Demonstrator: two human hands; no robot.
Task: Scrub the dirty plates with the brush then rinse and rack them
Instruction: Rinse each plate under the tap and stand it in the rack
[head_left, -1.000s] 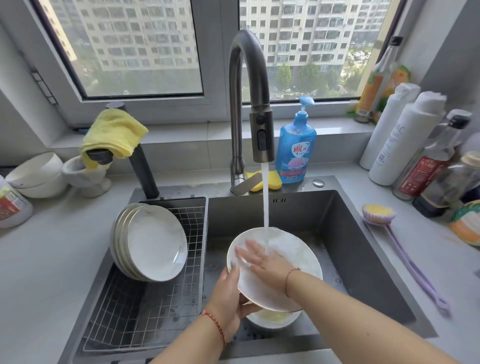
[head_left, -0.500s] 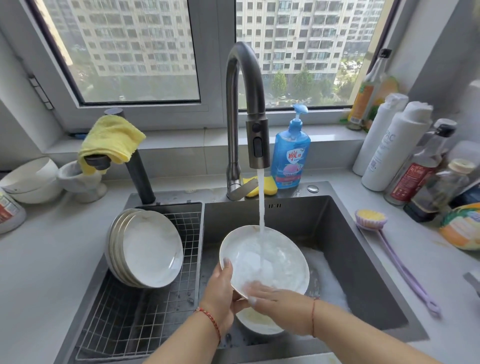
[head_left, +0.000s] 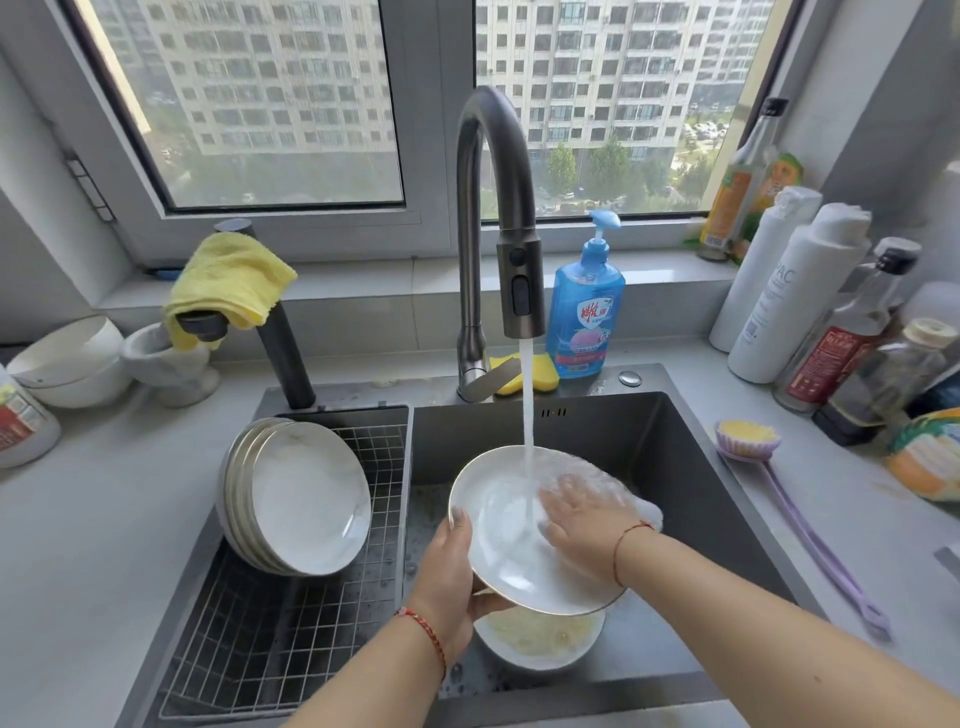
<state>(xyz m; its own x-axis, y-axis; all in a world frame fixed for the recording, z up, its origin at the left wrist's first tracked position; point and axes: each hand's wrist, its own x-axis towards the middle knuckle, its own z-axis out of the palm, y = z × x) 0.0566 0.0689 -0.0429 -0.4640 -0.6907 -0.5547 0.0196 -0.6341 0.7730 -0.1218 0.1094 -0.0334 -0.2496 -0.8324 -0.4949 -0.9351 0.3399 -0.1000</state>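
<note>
Indoors, grey countertop (head_left: 104, 519) beneath window (head_left: 260, 104).

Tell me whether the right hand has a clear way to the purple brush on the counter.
Probably yes: the right hand lies flat on the plate, holding nothing, and the brush lies on the counter to its right with nothing between.

Right hand (head_left: 582, 525) — from near rim, now flat across plate (head_left: 498, 525).

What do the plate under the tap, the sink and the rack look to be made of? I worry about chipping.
Plate: likely glazed ceramic, glossy white with a thin metallic-looking rim. Sink: probably brushed stainless steel, matte dark grey. Rack: bare metal wire grid, shiny. All hard, so chipping seems possible.
</note>
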